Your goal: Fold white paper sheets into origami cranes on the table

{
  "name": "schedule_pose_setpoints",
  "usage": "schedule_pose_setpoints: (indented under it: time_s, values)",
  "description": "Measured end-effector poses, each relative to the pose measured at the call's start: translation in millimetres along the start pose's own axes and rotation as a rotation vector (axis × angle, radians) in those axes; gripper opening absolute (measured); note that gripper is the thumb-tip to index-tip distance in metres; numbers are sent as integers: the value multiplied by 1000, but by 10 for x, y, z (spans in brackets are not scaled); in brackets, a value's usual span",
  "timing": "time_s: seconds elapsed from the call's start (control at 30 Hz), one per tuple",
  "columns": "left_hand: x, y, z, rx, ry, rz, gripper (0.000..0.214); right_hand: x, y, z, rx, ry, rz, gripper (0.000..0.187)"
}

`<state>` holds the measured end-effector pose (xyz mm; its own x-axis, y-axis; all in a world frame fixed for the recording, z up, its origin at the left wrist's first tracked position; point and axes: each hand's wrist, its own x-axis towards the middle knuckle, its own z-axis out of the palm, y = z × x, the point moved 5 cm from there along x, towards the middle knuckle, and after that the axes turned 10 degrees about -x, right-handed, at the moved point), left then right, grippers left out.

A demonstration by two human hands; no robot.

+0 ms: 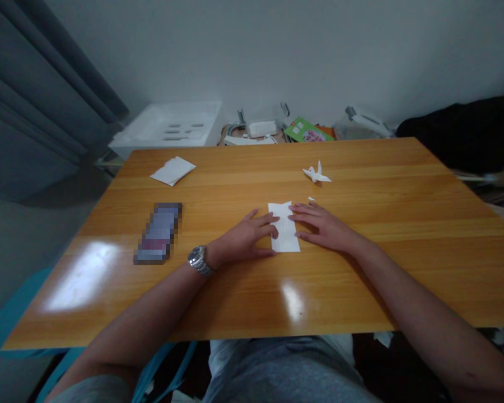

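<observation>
- Warm orange-brown wood under a glossy varnish makes the table (403,235); it mirrors the lamp in pale patches; behind it we see a grey wall and a dark curtain (33,101).
- We find the folded white paper (284,229) near the middle of the table, directly between the two hands; it is a narrow rectangle, thin and matte; its long axis runs away from the person, a little tilted.
- We see the left hand (246,238), with a metal watch (199,260) on the wrist, lying flat; its fingers (265,221) are stretched out and close together, and the tips touch the left edge of the paper.
- We see the right hand (323,226) flat too; its fingers (302,211) are straight, slightly spread, resting on the right edge; neither hand grips anything; both are equally near.
- Beyond the right hand stands a small paper crane (317,173); a tiny white scrap (311,198) lies between it and the paper.
- At far left we notice a stack of white sheets (173,170); a flat dark object (158,232), blurred, lies nearer.
</observation>
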<state>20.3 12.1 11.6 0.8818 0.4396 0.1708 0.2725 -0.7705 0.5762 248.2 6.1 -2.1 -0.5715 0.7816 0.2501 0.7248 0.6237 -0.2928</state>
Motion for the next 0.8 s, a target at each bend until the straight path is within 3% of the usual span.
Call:
schedule_pose_setpoints:
  time_s: [0.17, 0.37, 0.43, 0.6, 0.7, 0.8]
  values:
    - [8, 19, 13, 28, 24, 22, 24, -2, -26, -12, -2, -23, 10, 45]
    - [24, 18, 8, 19, 39, 24, 19, -14, -161, -83, 32, -65, -59, 78]
    - [26, 12, 7, 21, 43, 21, 19, -15, -205, -87, 53, -62, -96, 72]
    - [11, -1, -3, 25, 32, 9, 27, -13, -238, -52, 90, -34, -118, 29]
    - [10, -34, 3, 35, 49, -8, 49, -1, -235, -61, 128, -7, -81, 24]
    - [23, -96, 12, 9, 132, -55, 41, 5, -244, -79, 181, 28, -50, 24]
